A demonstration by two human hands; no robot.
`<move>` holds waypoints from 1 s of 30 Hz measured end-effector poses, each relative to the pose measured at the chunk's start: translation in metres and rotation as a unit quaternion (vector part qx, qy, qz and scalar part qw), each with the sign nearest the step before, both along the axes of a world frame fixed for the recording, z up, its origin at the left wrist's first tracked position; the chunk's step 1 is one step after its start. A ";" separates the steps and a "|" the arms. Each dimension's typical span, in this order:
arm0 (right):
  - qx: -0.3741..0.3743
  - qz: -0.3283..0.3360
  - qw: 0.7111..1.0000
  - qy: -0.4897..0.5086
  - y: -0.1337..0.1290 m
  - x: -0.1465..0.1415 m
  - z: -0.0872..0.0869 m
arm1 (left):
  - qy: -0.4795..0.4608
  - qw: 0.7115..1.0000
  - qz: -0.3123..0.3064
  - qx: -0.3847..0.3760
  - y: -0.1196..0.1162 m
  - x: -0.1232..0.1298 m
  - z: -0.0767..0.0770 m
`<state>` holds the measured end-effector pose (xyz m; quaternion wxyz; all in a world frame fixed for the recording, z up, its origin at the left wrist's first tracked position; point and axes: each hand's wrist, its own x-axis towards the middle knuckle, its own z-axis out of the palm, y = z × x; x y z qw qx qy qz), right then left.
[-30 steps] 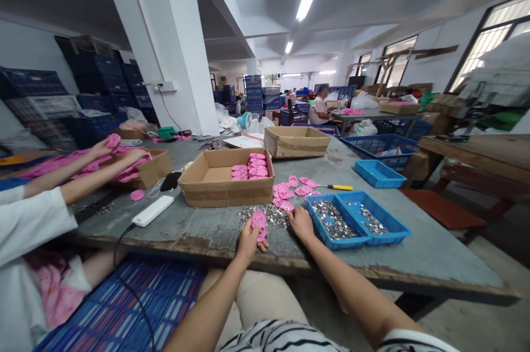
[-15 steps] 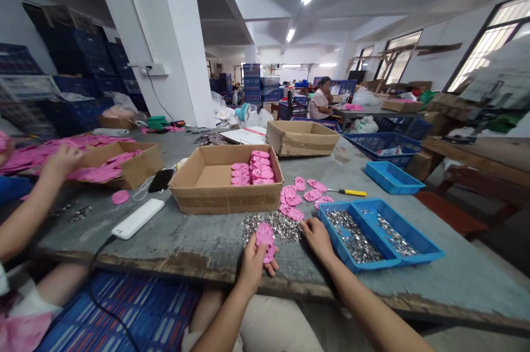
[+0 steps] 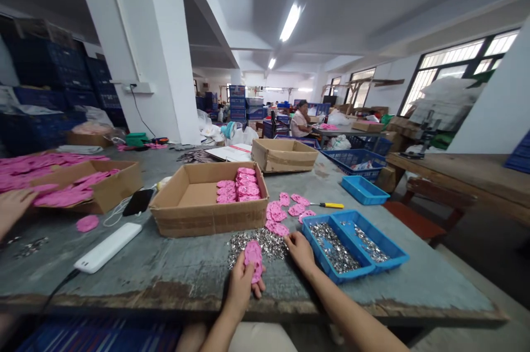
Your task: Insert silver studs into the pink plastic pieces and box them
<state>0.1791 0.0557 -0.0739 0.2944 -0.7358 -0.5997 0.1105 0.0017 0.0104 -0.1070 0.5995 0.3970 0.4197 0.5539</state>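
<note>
In my left hand is a flat pink rubbery piece with a scalloped outline, gripped between thumb and fingers just over the table's front part. A heap of small shiny metal parts lies right behind it. My right hand rests at the heap's right edge, fingers curled together at the metal parts; whether a part is between the fingertips is hidden. Several more pink pieces lie loose behind that hand. To its right is a blue two-section tray of metal parts.
A cardboard box with stacked pink pieces stands behind the heap. Around it are a yellow-handled tool, a blue tray, another box, a white power bank and a phone. A co-worker's hand is beside a left-hand box.
My view has turned to the right and tilted up slightly. Both my hands keep nearly the same places at the heap. The co-worker's hand has come lower beside the left box.
</note>
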 end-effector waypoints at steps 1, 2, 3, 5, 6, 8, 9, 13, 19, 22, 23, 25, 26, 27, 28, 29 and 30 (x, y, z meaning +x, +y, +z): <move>-0.003 -0.001 1.000 -0.002 -0.001 -0.001 0.002 | 0.000 1.000 -0.003 -0.001 -0.001 0.000 0.003; -0.006 -0.002 1.000 -0.004 -0.001 -0.001 0.003 | 0.001 1.000 -0.006 -0.001 -0.001 0.000 0.006; -0.008 -0.003 1.000 -0.005 -0.002 -0.002 0.004 | 0.002 1.000 -0.009 0.000 -0.002 -0.001 0.009; -0.010 -0.003 1.000 -0.007 -0.003 -0.003 0.007 | 0.006 1.000 -0.014 0.005 -0.004 -0.002 0.015; -0.010 -0.002 1.000 -0.008 -0.004 -0.004 0.008 | 0.009 1.000 -0.016 0.009 -0.005 -0.002 0.016; -0.010 -0.001 1.000 -0.009 -0.004 -0.004 0.009 | 0.016 1.000 -0.016 0.016 -0.005 -0.002 0.018; -0.011 0.000 1.000 -0.009 -0.005 -0.005 0.009 | 0.019 0.999 -0.018 0.020 -0.005 -0.002 0.017; -0.020 0.000 1.000 -0.008 -0.004 -0.005 0.010 | 0.029 0.999 -0.007 0.027 -0.003 -0.001 0.017; -0.034 -0.001 0.999 -0.006 -0.004 -0.005 0.011 | 0.040 0.999 -0.001 0.018 -0.004 -0.001 0.022; -0.028 -0.002 1.000 -0.003 -0.005 -0.005 0.011 | 0.042 0.999 -0.003 0.016 -0.004 0.000 0.023; -0.025 -0.002 1.000 -0.001 -0.005 -0.005 0.011 | 0.044 0.999 -0.004 0.016 -0.004 0.000 0.022; -0.017 -0.001 1.000 0.003 -0.005 -0.005 0.010 | 0.049 0.999 -0.005 0.014 -0.003 0.001 0.019; -0.013 0.000 1.000 0.007 -0.004 -0.004 0.009 | 0.050 0.999 -0.003 0.014 -0.002 0.001 0.017; -0.009 0.001 1.000 0.010 -0.003 -0.004 0.007 | 0.049 0.999 -0.001 0.014 -0.002 0.001 0.014; -0.006 0.003 1.000 0.015 -0.002 -0.003 0.006 | 0.047 0.999 0.001 0.013 -0.002 0.001 0.012; -0.003 0.005 1.000 0.020 -0.002 -0.002 0.004 | 0.043 0.999 0.002 0.013 -0.001 0.000 0.011; -0.001 0.007 1.000 0.026 -0.001 -0.001 0.002 | 0.039 0.999 0.000 0.011 -0.002 0.000 0.010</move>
